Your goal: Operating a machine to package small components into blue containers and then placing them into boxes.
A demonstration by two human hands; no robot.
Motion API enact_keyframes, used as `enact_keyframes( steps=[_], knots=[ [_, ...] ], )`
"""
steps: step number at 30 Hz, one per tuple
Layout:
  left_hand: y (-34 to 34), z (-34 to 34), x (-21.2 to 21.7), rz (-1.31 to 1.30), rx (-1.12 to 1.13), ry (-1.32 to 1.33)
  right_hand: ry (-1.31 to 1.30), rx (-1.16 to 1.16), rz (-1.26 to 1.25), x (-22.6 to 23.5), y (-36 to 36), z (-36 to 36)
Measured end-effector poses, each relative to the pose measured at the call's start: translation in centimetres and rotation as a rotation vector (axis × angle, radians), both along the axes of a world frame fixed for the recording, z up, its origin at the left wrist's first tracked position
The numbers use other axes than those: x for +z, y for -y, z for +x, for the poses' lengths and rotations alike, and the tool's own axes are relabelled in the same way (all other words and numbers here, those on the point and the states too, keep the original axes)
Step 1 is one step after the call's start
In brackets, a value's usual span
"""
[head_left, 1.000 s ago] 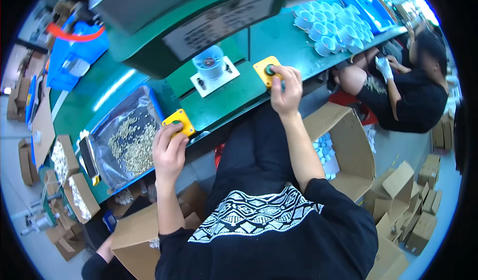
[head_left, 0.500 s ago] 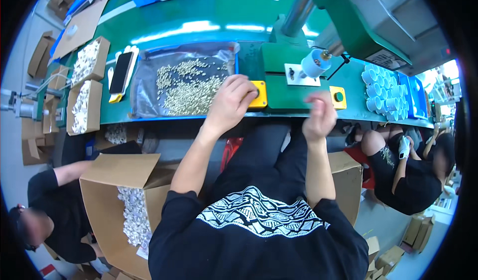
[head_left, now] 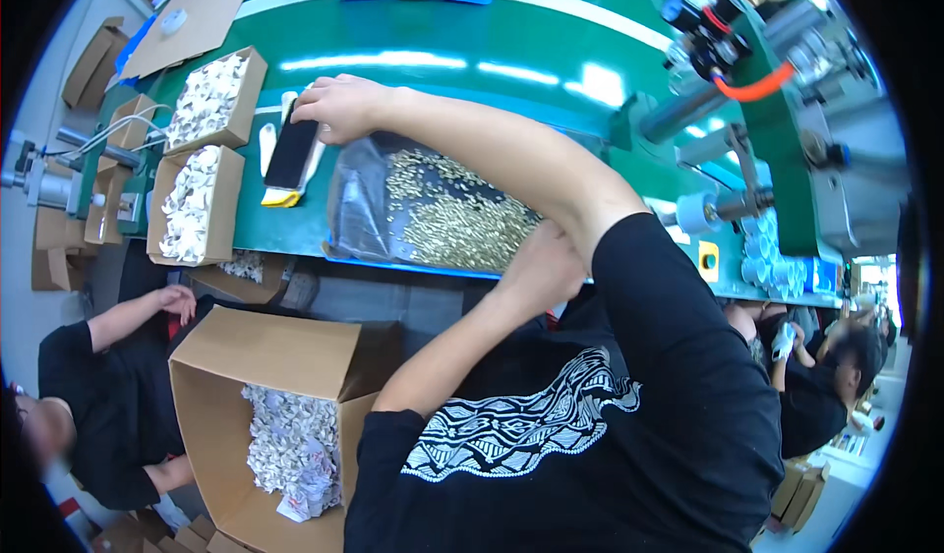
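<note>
My right hand (head_left: 339, 106) reaches across my body to the far left, and its fingers rest on the top end of a black phone (head_left: 292, 150). The phone lies on a white stand with a yellow end on the green table (head_left: 442, 61). Whether the fingers grip the phone is unclear. My left hand (head_left: 543, 270) sits under my right forearm at the near edge of a tray of small brass-coloured parts (head_left: 442, 221). Only the back of that hand shows; its fingers are hidden.
Two cardboard boxes of white parts (head_left: 205, 101) (head_left: 192, 204) stand left of the phone. A larger carton of white pieces (head_left: 285, 445) sits below the table. A machine with an orange hose (head_left: 752, 86), blue cups (head_left: 762, 258) and a yellow button box (head_left: 708, 256) are at the right. Seated people are on the left (head_left: 108, 396) and right (head_left: 826, 381).
The view has swung left. My right hand left the yellow button at the right and crossed over to the phone. My left hand stayed near the tray's near edge.
</note>
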State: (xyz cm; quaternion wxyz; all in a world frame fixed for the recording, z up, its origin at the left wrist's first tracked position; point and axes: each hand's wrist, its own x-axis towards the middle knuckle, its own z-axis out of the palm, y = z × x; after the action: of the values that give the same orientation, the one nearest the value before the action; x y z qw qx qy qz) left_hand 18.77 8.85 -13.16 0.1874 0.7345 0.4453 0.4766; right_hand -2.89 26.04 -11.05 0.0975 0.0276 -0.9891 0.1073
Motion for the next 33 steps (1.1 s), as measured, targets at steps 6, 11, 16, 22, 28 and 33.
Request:
enact_keyframes(
  steps=[6,11,16,22,28,33],
  knots=[
    [0.1,0.0,-0.4,-0.061,0.061,0.203,0.383,0.013,-0.026,-0.7,-0.9,-8.1],
    [0.2,0.1,-1.3,-0.006,0.097,0.068,0.447,0.094,-0.037,-0.8,-2.3,-9.8],
    [-0.1,0.1,-0.9,0.051,0.088,0.011,0.452,0.119,-0.067,-1.5,-3.4,-9.3],
    [-0.1,-0.2,-0.5,0.073,0.097,0.002,0.345,0.128,-0.198,-3.3,-4.9,-8.1],
    [0.0,-0.2,-0.7,0.082,0.101,0.028,0.317,0.104,-0.241,-3.8,-4.9,-7.9],
    [0.0,-0.4,-0.8,0.091,0.109,0.025,0.354,0.067,-0.227,-3.5,-4.4,-7.8]
  ],
)
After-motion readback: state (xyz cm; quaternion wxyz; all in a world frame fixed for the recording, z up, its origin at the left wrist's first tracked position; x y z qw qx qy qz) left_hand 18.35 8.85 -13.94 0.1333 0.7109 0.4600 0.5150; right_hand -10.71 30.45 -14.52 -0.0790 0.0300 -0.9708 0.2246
